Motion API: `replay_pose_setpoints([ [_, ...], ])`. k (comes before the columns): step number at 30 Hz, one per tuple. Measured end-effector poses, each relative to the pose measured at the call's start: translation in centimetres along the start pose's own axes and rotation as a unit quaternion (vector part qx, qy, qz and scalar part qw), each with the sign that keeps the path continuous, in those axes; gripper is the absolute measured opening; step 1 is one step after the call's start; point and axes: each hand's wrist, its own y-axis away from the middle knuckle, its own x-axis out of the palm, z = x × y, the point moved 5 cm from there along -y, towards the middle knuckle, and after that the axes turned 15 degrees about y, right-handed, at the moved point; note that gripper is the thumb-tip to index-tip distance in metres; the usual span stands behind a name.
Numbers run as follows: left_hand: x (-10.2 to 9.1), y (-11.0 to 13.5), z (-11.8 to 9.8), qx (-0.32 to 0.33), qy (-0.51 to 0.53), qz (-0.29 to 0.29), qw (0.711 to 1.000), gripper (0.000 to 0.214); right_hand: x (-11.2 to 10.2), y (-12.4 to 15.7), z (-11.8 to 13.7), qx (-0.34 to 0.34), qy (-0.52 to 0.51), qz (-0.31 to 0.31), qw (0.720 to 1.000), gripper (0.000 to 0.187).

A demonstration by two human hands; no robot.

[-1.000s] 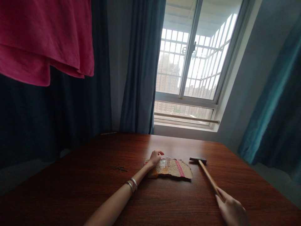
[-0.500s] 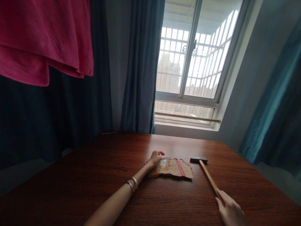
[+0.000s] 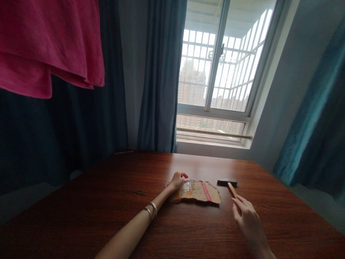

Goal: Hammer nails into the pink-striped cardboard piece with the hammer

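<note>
My left hand (image 3: 178, 180) rests at the left end of a tan, jagged-edged board (image 3: 212, 196) dotted with many small holes and crossed by a pink stripe. Its fingers are curled together; whatever they may pinch is too small to make out. Just right of those fingertips, several nails (image 3: 192, 182) stand upright in the board in a short row. My right hand (image 3: 246, 214) is closed around the wooden handle of a hammer (image 3: 232, 190), whose dark head lies on the table to the right of the board.
Several loose nails (image 3: 137, 192) lie in a small pile on the brown wooden table (image 3: 188, 230), left of my left forearm. Blue curtains (image 3: 161, 90) and a barred window (image 3: 215, 72) stand behind the table. A pink cloth (image 3: 51, 46) hangs at upper left.
My right hand has slid forward and left along the hammer handle, closer to the head. The hammer, board and left hand have stayed in place.
</note>
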Motion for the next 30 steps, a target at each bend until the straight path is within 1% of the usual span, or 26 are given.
replay_pose_setpoints([
  [2,0.1,-0.2,0.2,0.008,-0.001,-0.002,1.0,0.032,-0.3,-1.9,2.7,-0.031,-0.044,0.0,0.999,0.035],
  [4,0.0,-0.2,0.2,0.017,0.002,-0.003,1.0,0.032,0.3,-3.7,5.1,-0.054,-0.085,0.013,0.995,0.033],
  [7,0.0,-0.1,0.0,0.01,0.006,0.0,1.0,0.033,2.2,-6.0,7.9,-0.076,-0.131,0.028,0.988,0.03],
  [10,0.0,0.0,0.0,-0.001,0.001,0.004,1.0,0.033,4.6,-7.3,9.7,-0.104,-0.162,0.05,0.98,0.028],
  [14,0.1,0.1,-0.1,0.011,-0.008,0.009,1.0,0.031,6.8,-7.5,10.1,-0.104,-0.182,0.054,0.976,0.028],
  [18,0.0,0.3,-0.2,0.0,-0.014,0.017,1.0,0.031,7.8,-7.0,9.8,-0.093,-0.184,0.067,0.976,0.029],
  [22,-0.1,0.5,-0.6,0.005,-0.016,0.013,1.0,0.031,8.0,-6.9,9.7,-0.092,-0.181,0.07,0.977,0.029],
  [27,0.4,0.6,-0.7,0.038,-0.029,0.0,0.999,0.031,7.6,-6.7,9.8,-0.1,-0.186,0.058,0.976,0.03],
  [29,0.2,0.5,-1.0,0.049,-0.037,0.008,0.998,0.032,7.4,-6.5,9.8,-0.1,-0.191,0.059,0.975,0.031],
  [30,-0.1,0.3,-1.3,0.049,-0.042,0.022,0.998,0.033,7.3,-6.5,9.8,-0.099,-0.194,0.06,0.974,0.032],
])
